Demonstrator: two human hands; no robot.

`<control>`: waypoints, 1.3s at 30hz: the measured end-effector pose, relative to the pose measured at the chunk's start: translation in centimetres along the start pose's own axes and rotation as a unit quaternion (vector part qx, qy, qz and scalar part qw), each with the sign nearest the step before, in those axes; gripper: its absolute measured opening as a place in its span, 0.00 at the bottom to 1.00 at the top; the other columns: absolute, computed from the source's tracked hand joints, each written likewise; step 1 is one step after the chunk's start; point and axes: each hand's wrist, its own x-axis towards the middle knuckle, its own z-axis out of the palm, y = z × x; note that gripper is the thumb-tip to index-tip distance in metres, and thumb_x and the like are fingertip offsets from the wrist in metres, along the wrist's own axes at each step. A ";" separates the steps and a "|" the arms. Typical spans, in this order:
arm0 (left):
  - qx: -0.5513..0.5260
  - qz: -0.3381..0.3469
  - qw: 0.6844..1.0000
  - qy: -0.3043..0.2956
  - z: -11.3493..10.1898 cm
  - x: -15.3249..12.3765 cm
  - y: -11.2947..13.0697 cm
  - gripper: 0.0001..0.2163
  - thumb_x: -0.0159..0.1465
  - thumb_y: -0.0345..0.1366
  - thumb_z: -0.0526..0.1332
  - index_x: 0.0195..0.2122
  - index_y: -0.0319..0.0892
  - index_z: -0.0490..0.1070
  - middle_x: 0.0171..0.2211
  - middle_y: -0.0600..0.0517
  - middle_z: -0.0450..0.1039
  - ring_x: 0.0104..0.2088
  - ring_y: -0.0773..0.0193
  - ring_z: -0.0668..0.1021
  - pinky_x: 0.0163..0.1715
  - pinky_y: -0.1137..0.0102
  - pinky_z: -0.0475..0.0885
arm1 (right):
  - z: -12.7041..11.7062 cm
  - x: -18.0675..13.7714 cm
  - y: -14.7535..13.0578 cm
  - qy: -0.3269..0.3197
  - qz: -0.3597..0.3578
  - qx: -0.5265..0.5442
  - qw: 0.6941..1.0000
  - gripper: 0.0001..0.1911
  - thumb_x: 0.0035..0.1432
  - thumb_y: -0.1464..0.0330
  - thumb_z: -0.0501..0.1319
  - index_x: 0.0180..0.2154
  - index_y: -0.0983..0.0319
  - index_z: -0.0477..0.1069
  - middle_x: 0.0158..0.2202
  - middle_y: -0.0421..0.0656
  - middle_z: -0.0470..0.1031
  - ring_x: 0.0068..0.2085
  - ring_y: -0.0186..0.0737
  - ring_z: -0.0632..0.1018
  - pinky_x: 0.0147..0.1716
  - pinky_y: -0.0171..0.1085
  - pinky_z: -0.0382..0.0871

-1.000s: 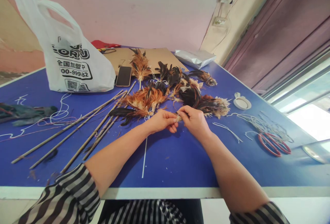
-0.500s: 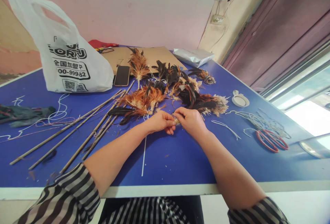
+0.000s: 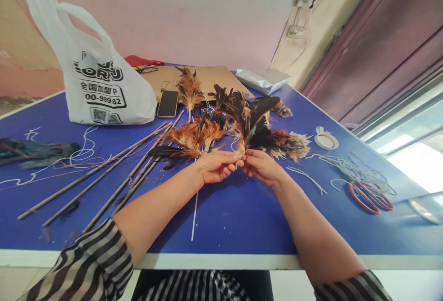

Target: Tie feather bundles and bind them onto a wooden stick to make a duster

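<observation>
A bunch of dark and tan feathers point(image 3: 246, 123) stands up between my hands, its pale base pinched in the fingers. My left hand point(image 3: 219, 166) is closed on that base from the left. Fingertips of my right hand point(image 3: 260, 166) meet it at the same spot, pressed together on the bunch. A white string point(image 3: 236, 146) shows beside the base. Just beyond my left hand lie orange-brown feathers point(image 3: 199, 137). More dark and grey-tipped feathers point(image 3: 294, 145) lie beyond my right hand.
Thin sticks point(image 3: 104, 171) lie to the left by a phone point(image 3: 168, 104) and a white plastic bag point(image 3: 107, 88). Red-handled scissors point(image 3: 370, 197), loose string point(image 3: 353, 167) and a white tape roll point(image 3: 326, 139) are on the right. Cardboard point(image 3: 214, 75) and a silver packet point(image 3: 263, 79) lie at the back.
Both hands have turned, and the feather bunch now stands upright in view between them. My right hand has rolled, with its fingers lower. The view has shifted slightly.
</observation>
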 end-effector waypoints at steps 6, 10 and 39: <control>-0.063 -0.052 0.995 -0.065 2.0 -0.9 -0.8 0.07 0.62 0.24 0.52 0.32 0.32 0.69 0.22 0.53 0.67 0.14 0.81 0.67 0.11 0.88 0.61 | 0.4 0.2 0.7 -0.061 0.022 0.174 0.983 0.15 0.44 0.68 0.63 0.37 0.64 0.71 0.18 0.35 0.64 0.20 0.27 0.67 0.16 0.26 0.56; -0.067 -0.059 0.993 -0.074 3.0 -1.2 -1.2 0.07 0.62 0.24 0.52 0.31 0.31 0.69 0.21 0.54 0.66 0.14 0.81 0.66 0.10 0.88 0.60 | 0.3 0.3 1.2 -0.058 0.020 0.186 0.981 0.12 0.37 0.72 0.64 0.30 0.63 0.70 0.20 0.36 0.66 0.20 0.28 0.67 0.19 0.28 0.61; 0.289 0.283 0.901 0.157 -0.2 1.4 -1.8 0.03 0.55 0.30 0.60 0.28 0.35 0.70 0.18 0.55 0.69 0.17 0.72 0.72 0.20 0.76 0.69 | 2.3 -1.6 0.2 0.100 -0.392 -0.582 0.706 0.12 0.59 0.73 0.50 0.36 0.59 0.71 0.43 0.44 0.70 0.42 0.37 0.72 0.39 0.33 0.65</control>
